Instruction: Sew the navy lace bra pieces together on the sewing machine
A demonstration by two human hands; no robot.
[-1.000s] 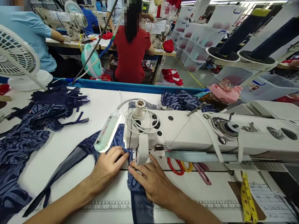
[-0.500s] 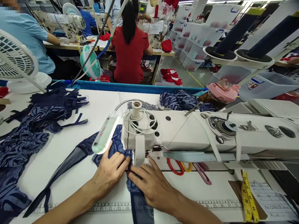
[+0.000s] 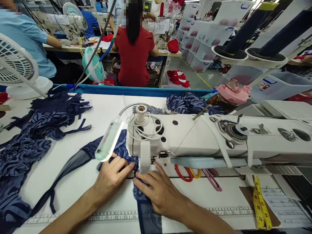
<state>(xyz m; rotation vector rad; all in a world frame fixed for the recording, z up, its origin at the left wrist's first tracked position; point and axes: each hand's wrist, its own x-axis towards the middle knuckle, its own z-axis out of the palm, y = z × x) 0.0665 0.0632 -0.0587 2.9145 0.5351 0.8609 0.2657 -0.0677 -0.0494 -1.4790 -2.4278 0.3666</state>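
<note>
A strip of navy patterned fabric (image 3: 139, 194) runs under the head of a white sewing machine (image 3: 192, 136), with a sheer navy end hanging toward me. My left hand (image 3: 112, 175) is on the fabric left of the presser area, its fingers curled on the cloth and its thumb pointing at the machine head. Lying on the cloth in front of the needle area, my right hand (image 3: 159, 191) has its fingers extended and slightly apart. The needle itself is hidden behind a white guard (image 3: 145, 157). More of the piece, a sheer navy tail (image 3: 69, 167), trails off to the left.
A heap of navy fabric pieces (image 3: 26, 143) covers the left side. A lamp (image 3: 108, 139) hangs above my left hand. Red-handled scissors (image 3: 184, 174), a yellow tape measure (image 3: 259, 204) and paper (image 3: 280, 204) lie at right. Co-workers sit beyond the blue table edge (image 3: 136, 91).
My left hand has shifted slightly left, and its index finger is now more bent. The right hand stays nearly in place on the fabric. The trailing tail has moved a little.
</note>
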